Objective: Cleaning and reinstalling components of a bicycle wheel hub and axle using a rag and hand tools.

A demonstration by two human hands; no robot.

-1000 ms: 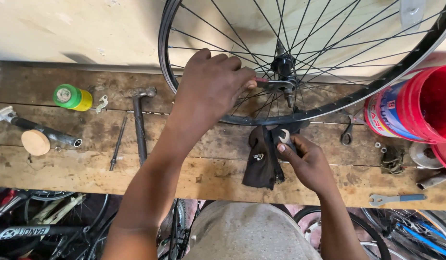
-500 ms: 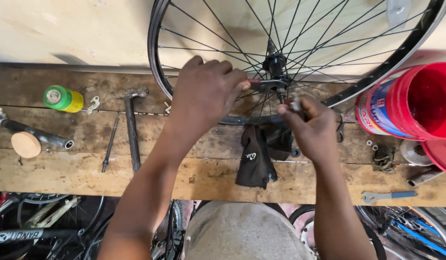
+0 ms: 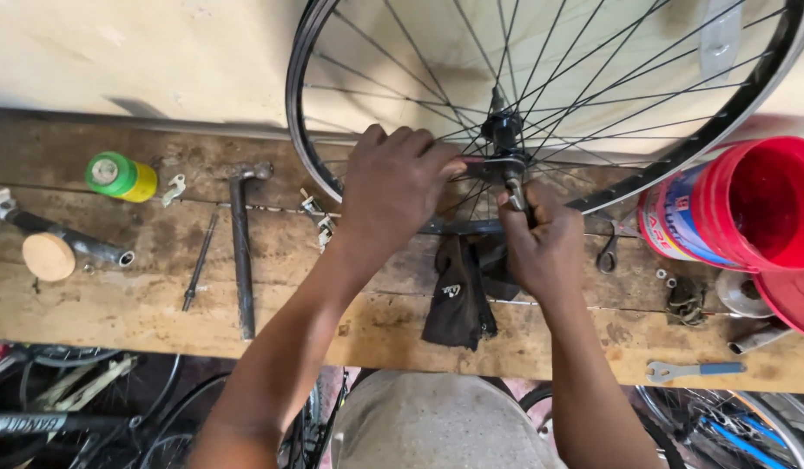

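On bench: left hand (image 3: 393, 187), right hand (image 3: 541, 243) grip wheel hub (image 3: 504, 143); hammer (image 3: 240, 243), red bucket (image 3: 732, 208) flank.

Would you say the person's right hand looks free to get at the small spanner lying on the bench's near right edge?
Probably yes: the spanner lies bare on the bench, nothing over it. But the right hand is busy gripping a tool at the wheel hub, so it must let go first.

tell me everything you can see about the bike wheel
The wheel stands upright on the wooden bench, near the pale wall. It has a dark metal rim, thin crossing spokes and a black hub at the centre; no tyre shows. Its top and right side run out of frame. The left hand grips at the axle from the left; the right hand holds a metal tool up to the hub from below.
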